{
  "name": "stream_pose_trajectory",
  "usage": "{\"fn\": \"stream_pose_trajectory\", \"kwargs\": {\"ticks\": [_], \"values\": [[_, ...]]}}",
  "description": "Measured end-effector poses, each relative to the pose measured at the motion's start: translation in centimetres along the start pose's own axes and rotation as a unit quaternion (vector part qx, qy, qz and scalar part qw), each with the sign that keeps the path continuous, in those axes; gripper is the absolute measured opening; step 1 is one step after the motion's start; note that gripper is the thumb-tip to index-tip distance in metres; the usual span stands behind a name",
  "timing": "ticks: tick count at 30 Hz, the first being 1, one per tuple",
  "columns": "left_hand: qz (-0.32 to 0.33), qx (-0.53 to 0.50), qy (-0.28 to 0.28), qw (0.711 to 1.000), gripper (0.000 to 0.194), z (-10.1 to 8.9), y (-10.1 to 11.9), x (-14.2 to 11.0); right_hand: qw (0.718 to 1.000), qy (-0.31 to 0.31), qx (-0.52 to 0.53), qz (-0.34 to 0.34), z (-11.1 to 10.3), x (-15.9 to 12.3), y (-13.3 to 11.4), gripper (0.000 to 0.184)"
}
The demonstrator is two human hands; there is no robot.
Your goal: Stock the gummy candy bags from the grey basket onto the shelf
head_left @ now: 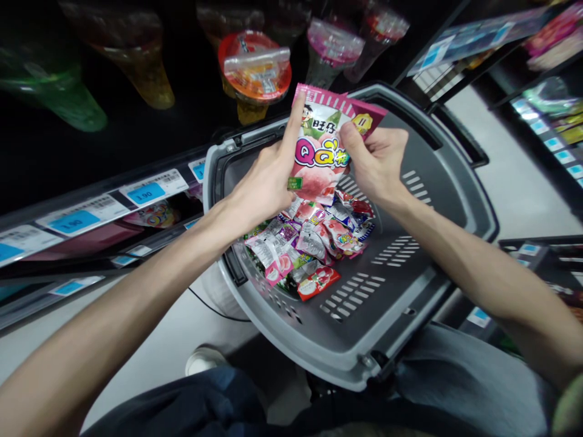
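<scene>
Both hands hold a pink candy bag point(321, 145) upright over a grey shopping basket point(460, 200). My left hand point(266, 176) grips the bag's left edge, its index finger stretched up along the side. My right hand point(376, 161) pinches the bag's right edge near the top, with a second pink pack point(367, 118) just behind it. Below the hands, several small sweet packets point(310, 246) lie heaped on the basket floor.
Shelves on the left carry blue price tags point(146, 193). Cup-shaped jelly packs point(255, 67) hang above the basket. More shelving with tags point(553, 142) stands at the right beyond a pale floor aisle point(505, 176). My knees and a white shoe point(203, 359) show below.
</scene>
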State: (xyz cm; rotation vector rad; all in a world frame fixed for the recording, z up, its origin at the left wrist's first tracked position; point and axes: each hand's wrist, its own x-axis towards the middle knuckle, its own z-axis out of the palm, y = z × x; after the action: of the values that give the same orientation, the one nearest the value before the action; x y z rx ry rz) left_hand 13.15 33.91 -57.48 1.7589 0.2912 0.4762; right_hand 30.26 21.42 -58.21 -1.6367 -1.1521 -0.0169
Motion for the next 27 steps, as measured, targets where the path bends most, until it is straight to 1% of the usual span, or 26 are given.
{"fn": "stream_pose_trajectory", "kwargs": {"ticks": [3, 6, 13, 17, 19, 25, 26, 27], "values": [[0.024, 0.047, -0.024, 0.998, 0.105, -0.01, -0.17, 0.06, 1.0, 0.001, -0.005, -0.007, 0.02, 0.04, 0.08, 0.061], [0.042, 0.081, -0.036, 0.995, 0.109, 0.01, -0.35, 0.12, 1.0, 0.0, -0.003, -0.007, 0.07, 0.04, 0.13, 0.062], [0.032, 0.115, -0.044, 0.992, 0.109, 0.07, -0.38, 0.11, 1.0, 0.001, -0.009, -0.008, -0.01, -0.03, 0.11, 0.059], [0.024, 0.102, -0.045, 0.993, 0.104, 0.04, -0.44, 0.1, 1.0, 0.003, 0.001, -0.029, -0.03, -0.01, 0.01, 0.059], [0.023, 0.085, -0.043, 0.995, 0.103, 0.03, -0.55, 0.1, 1.0, 0.003, 0.005, -0.029, 0.0, -0.02, -0.12, 0.06], [0.012, 0.017, -0.023, 1.0, 0.099, 0.08, -0.35, 0.02, 1.0, 0.019, 0.003, 0.023, 0.1, -0.08, -0.28, 0.058], [0.013, 0.016, -0.016, 1.0, 0.098, 0.09, -0.25, 0.0, 0.999, 0.022, 0.011, 0.039, 0.06, -0.01, -0.11, 0.057], [0.016, 0.024, -0.01, 1.0, 0.096, 0.09, -0.16, -0.03, 0.997, 0.008, 0.016, 0.072, 0.0, 0.09, 0.15, 0.057]]}}
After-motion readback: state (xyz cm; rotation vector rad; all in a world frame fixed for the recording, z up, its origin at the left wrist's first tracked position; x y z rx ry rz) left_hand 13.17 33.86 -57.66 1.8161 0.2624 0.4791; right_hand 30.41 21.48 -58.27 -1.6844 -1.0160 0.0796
